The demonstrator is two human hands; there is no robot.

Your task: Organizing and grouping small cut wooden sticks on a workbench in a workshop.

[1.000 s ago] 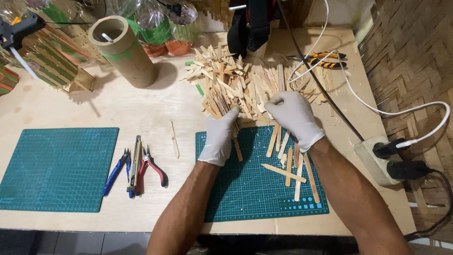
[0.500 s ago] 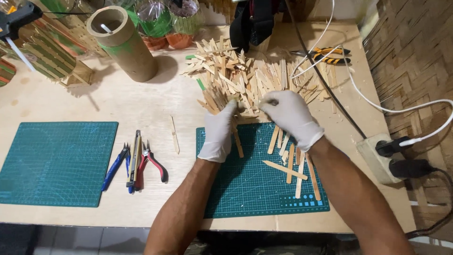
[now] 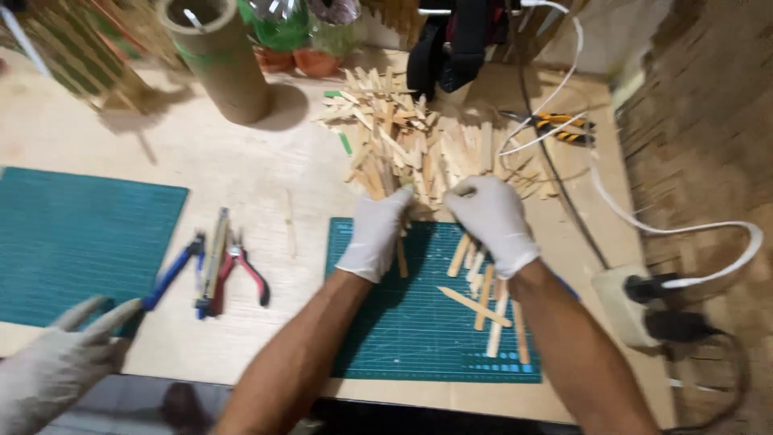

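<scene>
Wooden sticks (image 3: 419,145) are heaped at the far edge of a green cutting mat (image 3: 411,322); both gloved hands, left hand (image 3: 375,234) and right hand (image 3: 493,219), are curled onto its near edge, though whether sticks are gripped cannot be told.

— What carries everything?
— A pale plywood tabletop (image 3: 266,169).
— What's on it?
— A green cutting mat (image 3: 419,330) beneath both hands, a heap of flat wooden sticks (image 3: 419,145) just beyond them, and another teal mat (image 3: 80,234) far left.

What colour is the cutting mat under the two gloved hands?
Dark teal green with a fine pale grid, seen in the head view: cutting mat.
</scene>
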